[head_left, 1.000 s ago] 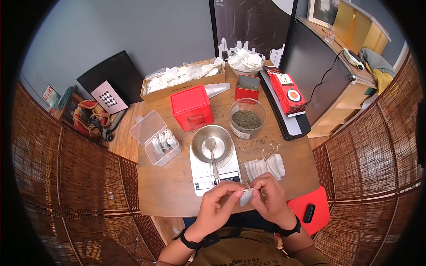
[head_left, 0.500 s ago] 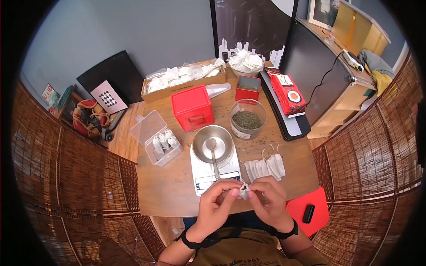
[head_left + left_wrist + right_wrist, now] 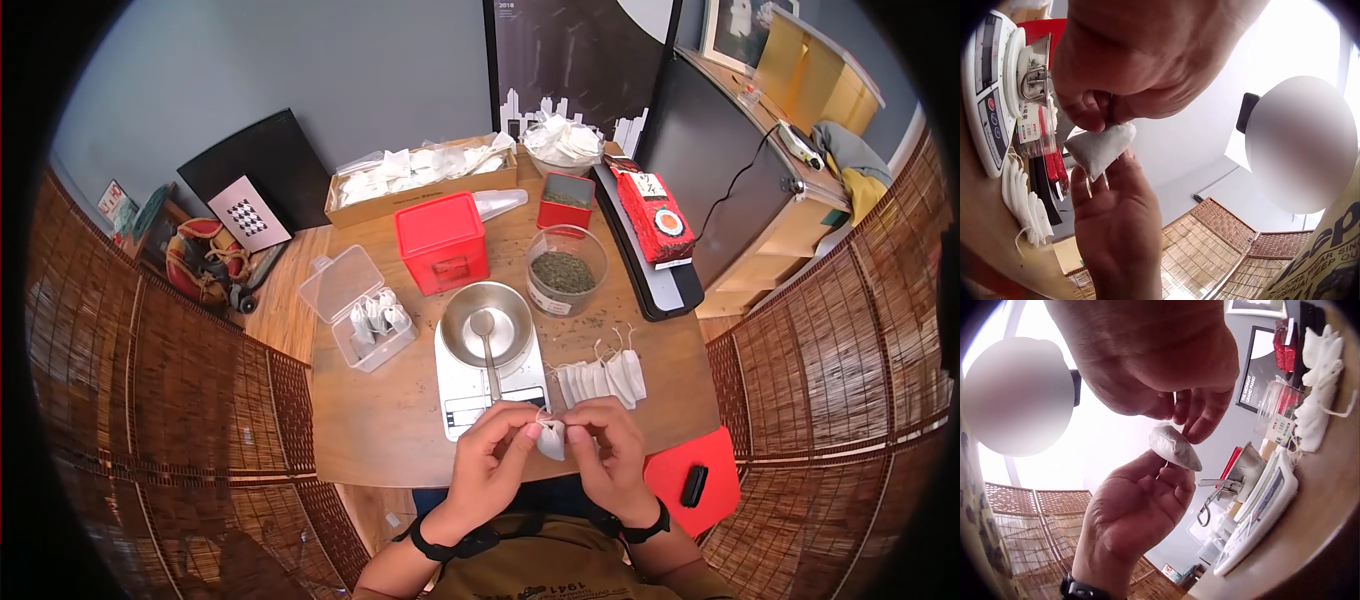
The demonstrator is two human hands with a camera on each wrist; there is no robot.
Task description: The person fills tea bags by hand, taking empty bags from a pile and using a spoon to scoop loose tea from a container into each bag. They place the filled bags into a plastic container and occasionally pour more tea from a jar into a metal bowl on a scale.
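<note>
A small white drawstring tea bag point(image 3: 551, 442), plump at the bottom, hangs between my two hands just past the table's front edge. My left hand point(image 3: 488, 462) pinches its top left corner between thumb and fingers. On the other side my right hand point(image 3: 612, 462) pinches at the top right, by the string. In the left wrist view the tea bag point(image 3: 1100, 150) tapers to a corner, with the right fingertips partly behind it. Just beyond my hands a row of white drawstring bags point(image 3: 602, 380) lies on the table, strings outward.
A steel pan point(image 3: 486, 325) with a spoon point(image 3: 487, 345) sits on a white scale point(image 3: 462, 428). Around it stand a clear box of filled bags point(image 3: 378, 345), a red canister point(image 3: 443, 245), a tub of dried leaves point(image 3: 565, 275) and a red tin point(image 3: 566, 212). A red packet point(image 3: 655, 215) lies on a black machine.
Half a second ago the tea bag's mouth gaped with dark contents showing; now it is drawn together and the bag hangs flatter toward me. The head view has shifted slightly.
</note>
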